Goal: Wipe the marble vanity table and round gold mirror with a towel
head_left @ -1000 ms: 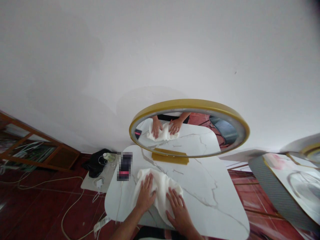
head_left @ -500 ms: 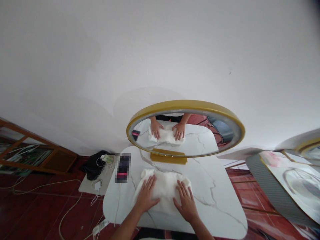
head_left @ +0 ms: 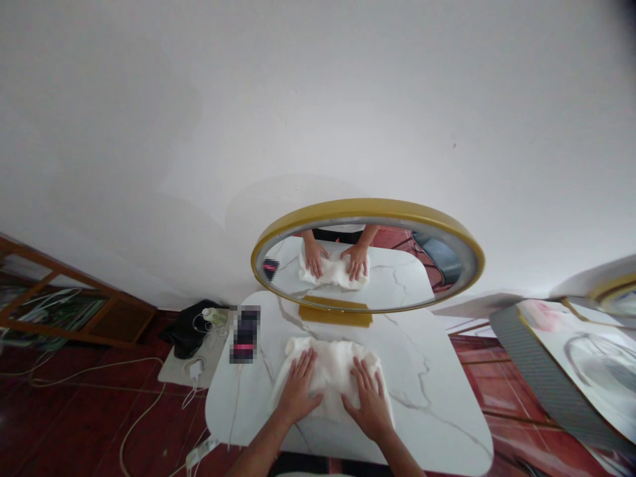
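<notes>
A white, soft, fluffy cloth lies spread on the white marble-patterned table, its far edge bunched and wavy. My left hand rests flat on its left side, fingers stretched out and pointing away from me. On the right side of the cloth lies my right hand, also flat, with the fingers a little apart. Bare cloth shows between the two thumbs. Beyond it stands a round mirror with a gold frame, in which both hands and the cloth are reflected.
A pixelated dark phone with a cable lies at the table's left edge. Left of the table are a black bag, a small bottle and cords on the red floor. At right stands another table with a grey side.
My left hand has shifted slightly to the right on the cloth. The cloth's left edge has moved slightly right too, and its middle looks more creased. My right hand has barely moved.
</notes>
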